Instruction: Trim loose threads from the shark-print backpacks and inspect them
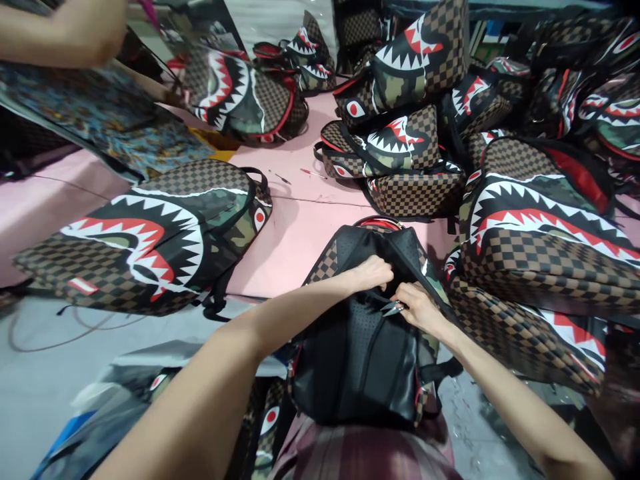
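A backpack (360, 360) rests against my lap and the table edge, its black padded back and straps facing me. Near the top of that back, my left hand (373, 273) is closed on a black strap; the fingertips are partly hidden. Just to its right, my right hand (419, 307) is closed around small thread snips (391, 309). Their pointed blades stick out to the left, over the black fabric and just below my left hand. Brown checks and camouflage show along the backpack's sides.
On the pink table (293, 233), a shark-mouth backpack (150, 233) lies at left. Stacked backpacks (545, 233) crowd the right, and more (400, 140) stand behind. Two pens (313, 174) lie mid-table. Another person's arm (65, 33) reaches in at upper left.
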Demonstrator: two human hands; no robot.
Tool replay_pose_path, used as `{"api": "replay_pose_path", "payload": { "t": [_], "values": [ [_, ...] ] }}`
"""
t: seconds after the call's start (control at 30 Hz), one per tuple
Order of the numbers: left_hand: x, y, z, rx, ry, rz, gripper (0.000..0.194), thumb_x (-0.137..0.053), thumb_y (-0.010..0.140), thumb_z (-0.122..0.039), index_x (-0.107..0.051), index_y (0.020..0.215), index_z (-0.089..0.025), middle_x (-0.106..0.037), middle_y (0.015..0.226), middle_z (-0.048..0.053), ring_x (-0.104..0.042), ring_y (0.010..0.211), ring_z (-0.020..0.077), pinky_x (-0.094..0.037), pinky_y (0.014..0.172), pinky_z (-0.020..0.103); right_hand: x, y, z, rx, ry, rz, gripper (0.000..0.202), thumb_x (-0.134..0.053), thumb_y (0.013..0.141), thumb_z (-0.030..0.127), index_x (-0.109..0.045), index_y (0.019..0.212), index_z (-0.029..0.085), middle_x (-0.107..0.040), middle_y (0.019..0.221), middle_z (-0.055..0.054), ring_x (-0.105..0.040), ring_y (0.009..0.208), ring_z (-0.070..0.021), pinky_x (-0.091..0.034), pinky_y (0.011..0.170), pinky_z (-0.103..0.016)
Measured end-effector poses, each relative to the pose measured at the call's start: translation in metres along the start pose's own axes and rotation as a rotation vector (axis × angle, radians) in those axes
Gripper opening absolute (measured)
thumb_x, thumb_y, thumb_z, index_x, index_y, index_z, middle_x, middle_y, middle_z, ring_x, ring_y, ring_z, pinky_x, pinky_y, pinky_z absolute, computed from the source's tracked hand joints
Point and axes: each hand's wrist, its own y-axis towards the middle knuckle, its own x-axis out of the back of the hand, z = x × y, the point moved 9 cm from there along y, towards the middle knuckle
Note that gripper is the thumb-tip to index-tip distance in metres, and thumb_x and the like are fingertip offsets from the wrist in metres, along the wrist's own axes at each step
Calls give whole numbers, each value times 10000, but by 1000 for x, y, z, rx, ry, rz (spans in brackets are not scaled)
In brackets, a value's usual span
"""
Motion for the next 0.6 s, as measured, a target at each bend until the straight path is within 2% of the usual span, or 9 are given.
{"api": "replay_pose_path", "payload": {
  "t": [0.17,0.27,0.37,0.47,0.53,0.6],
  "values": [
    [-18,9,3,-10,34,50,177,-494,807,-77,-663,758,-87,-658,871,155,-618,755,245,-458,659,361,-3,6,-9,52,13,-19,153,-470,831,87,-598,827,170,-584,794,-51,-525,763,-179,-391,709,-302],
    [-23,8,3,6,21,70,218,-448,827,-59,-660,782,-85,-653,892,163,-620,775,243,-460,662,355,-4,7,-11,55,14,-18,154,-474,824,84,-602,820,170,-586,792,-50,-525,766,-183,-398,711,-308],
    [-20,1,5,57,-17,67,217,-439,831,-67,-653,818,-101,-645,949,156,-619,800,239,-456,669,339,-3,8,-14,45,22,-8,158,-480,822,90,-614,827,173,-595,804,-51,-534,774,-183,-408,715,-312],
    [-11,-11,9,141,-84,38,213,-432,842,-103,-635,883,-153,-646,949,105,-619,802,213,-449,681,305,3,10,-20,29,106,-31,183,-464,824,88,-621,826,181,-600,805,-47,-560,775,-177,-429,721,-312],
    [-6,-19,13,218,-136,11,200,-433,845,-135,-621,894,-182,-650,904,73,-622,793,196,-443,683,279,10,14,-28,-23,180,-66,196,-448,836,97,-621,852,187,-600,806,-42,-581,776,-170,-451,720,-304],
    [-4,-28,18,316,-185,-24,183,-441,829,-136,-608,888,-182,-651,857,69,-624,782,198,-437,683,272,18,18,-39,-131,144,-100,170,-478,852,151,-608,953,192,-607,861,-50,-596,814,-183,-465,737,-314]
  ]
}}
